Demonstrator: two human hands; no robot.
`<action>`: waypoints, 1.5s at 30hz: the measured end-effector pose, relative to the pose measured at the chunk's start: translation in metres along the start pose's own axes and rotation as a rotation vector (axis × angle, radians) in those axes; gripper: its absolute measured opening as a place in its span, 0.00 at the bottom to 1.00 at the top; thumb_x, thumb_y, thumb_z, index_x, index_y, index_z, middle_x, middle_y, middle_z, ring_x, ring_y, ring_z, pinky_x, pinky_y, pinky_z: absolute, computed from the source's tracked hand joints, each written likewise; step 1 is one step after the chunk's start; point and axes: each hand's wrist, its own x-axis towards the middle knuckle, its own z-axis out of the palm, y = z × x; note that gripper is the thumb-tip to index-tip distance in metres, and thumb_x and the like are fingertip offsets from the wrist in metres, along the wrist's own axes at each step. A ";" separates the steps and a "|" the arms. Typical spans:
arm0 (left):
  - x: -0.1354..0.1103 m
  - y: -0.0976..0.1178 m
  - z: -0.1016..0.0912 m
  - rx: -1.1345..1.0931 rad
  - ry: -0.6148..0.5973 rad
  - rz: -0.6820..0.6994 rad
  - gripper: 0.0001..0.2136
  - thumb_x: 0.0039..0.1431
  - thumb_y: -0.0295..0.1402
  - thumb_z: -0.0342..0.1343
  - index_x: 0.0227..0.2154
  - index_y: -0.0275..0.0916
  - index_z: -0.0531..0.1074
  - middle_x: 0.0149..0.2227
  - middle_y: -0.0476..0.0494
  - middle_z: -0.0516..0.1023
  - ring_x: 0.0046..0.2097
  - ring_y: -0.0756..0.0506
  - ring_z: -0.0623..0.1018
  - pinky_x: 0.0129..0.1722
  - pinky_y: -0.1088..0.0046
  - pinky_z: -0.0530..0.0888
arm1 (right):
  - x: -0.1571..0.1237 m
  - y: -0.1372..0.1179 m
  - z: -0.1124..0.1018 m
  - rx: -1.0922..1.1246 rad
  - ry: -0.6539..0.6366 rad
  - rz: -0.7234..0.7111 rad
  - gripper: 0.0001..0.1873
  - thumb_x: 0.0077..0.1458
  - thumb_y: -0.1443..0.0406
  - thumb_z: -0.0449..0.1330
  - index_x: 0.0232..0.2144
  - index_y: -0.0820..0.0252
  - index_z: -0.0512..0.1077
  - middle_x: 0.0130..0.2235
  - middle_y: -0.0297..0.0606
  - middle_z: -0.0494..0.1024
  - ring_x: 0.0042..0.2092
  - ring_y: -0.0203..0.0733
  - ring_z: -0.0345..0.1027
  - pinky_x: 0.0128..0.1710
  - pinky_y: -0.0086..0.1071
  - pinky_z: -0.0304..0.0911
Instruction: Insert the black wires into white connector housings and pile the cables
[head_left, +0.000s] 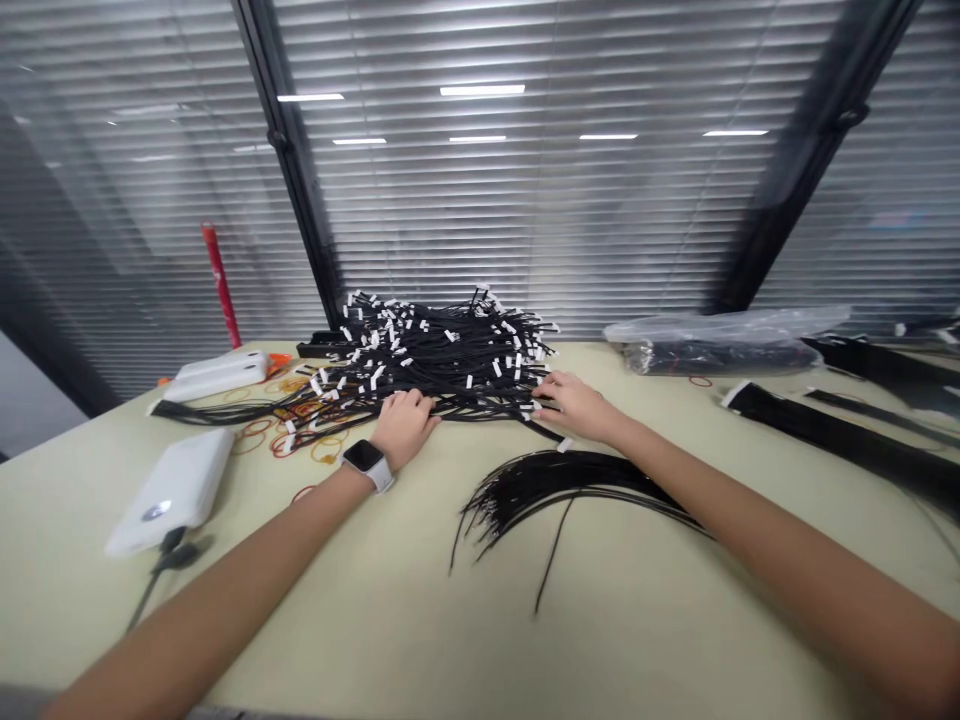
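Observation:
A large heap of black cables (442, 350) with white connectors or tags at both ends lies by the window. My left hand (405, 425), with a watch (367, 458) on its wrist, rests on the heap's front edge, fingers laid over the cables. At the heap's right front, my right hand (576, 403) has its bent fingers and thumb apart, touching or close to the white-tipped cable ends. Whether any cable is pinched there cannot be made out. Nearer to me, a fanned bundle of thin black wires (570, 475) lies partly beneath my right forearm.
Two white devices, a power bank with a cable (176, 490) and another behind it (217, 375), lie left. Rubber bands (326, 450) are scattered beside the heap. A red stick (221, 285) stands behind. Plastic-wrapped goods (720, 345) and black cable bundles (840, 435) lie right.

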 end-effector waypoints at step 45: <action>0.035 -0.018 -0.045 0.122 0.270 -0.218 0.20 0.64 0.39 0.31 0.42 0.33 0.64 0.31 0.35 0.73 0.36 0.37 0.73 0.34 0.65 0.64 | -0.046 -0.042 -0.024 1.246 0.115 0.640 0.09 0.59 0.65 0.49 0.29 0.61 0.65 0.26 0.36 0.73 0.26 0.30 0.68 0.27 0.23 0.66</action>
